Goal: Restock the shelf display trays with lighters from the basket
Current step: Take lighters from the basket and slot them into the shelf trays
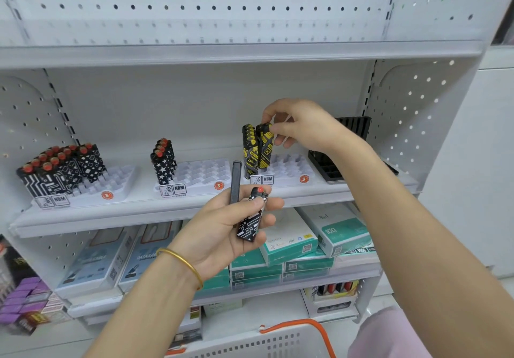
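Head view. Right hand reaches to the third white tray on the middle shelf. Grip clamped: thumb and fingertips pinch the top of a yellow-and-black lighter, which stands upright just beside the row of matching lighters at the tray's left edge (cannot tell whether its base sits in a slot).

Left hand is held lower, in front of the shelf lip, palm up. Grip closed round two items: a black-and-white patterned lighter with a red cap, thumb pressed on it, and a slim dark stick-shaped item standing up past the fingers. Gold bangle on the left wrist.

Leftmost tray carries a block of red-capped patterned lighters in its left half. Middle tray holds a short row of star-print lighters at its left edge. Black tray sits at the shelf's right end, partly hidden by the right forearm.

White basket with an orange handle shows at the bottom edge; contents not visible. Teal boxes are stacked on the shelf below.
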Demonstrator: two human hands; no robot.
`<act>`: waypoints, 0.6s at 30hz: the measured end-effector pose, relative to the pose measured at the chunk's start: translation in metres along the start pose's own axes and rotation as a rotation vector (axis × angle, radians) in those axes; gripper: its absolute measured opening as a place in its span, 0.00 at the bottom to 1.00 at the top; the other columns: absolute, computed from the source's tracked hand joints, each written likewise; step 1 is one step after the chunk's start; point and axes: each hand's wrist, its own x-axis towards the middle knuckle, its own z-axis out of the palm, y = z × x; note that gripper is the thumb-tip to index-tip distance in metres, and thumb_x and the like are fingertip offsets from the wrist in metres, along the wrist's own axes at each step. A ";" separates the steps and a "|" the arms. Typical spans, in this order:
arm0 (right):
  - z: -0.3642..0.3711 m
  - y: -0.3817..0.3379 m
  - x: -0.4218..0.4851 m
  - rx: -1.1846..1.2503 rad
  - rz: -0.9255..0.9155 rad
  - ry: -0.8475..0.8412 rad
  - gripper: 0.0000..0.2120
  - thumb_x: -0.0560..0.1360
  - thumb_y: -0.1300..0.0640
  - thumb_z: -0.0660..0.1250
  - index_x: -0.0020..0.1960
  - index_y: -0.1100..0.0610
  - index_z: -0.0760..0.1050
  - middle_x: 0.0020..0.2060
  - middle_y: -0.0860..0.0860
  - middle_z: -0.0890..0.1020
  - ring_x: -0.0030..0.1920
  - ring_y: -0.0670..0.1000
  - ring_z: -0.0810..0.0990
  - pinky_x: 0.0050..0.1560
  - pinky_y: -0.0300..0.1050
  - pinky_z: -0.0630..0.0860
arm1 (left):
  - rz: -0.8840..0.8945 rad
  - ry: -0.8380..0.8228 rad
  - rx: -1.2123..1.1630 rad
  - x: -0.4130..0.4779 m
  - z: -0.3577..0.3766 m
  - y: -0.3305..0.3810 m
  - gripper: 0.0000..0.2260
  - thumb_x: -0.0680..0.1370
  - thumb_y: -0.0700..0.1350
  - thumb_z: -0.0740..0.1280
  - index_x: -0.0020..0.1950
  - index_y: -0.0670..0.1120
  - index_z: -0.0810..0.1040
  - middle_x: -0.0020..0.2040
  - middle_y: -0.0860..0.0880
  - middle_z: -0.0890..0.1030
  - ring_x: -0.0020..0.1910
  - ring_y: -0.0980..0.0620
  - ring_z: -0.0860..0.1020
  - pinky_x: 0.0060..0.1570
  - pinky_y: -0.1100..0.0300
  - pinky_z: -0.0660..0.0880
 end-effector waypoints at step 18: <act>0.018 -0.015 -0.054 0.089 -0.056 0.230 0.09 0.76 0.60 0.64 0.53 0.55 0.80 0.35 0.46 0.78 0.32 0.45 0.77 0.33 0.36 0.73 | 0.027 -0.089 0.033 0.002 0.003 -0.005 0.15 0.68 0.38 0.66 0.54 0.39 0.75 0.40 0.43 0.82 0.30 0.54 0.76 0.24 0.66 0.70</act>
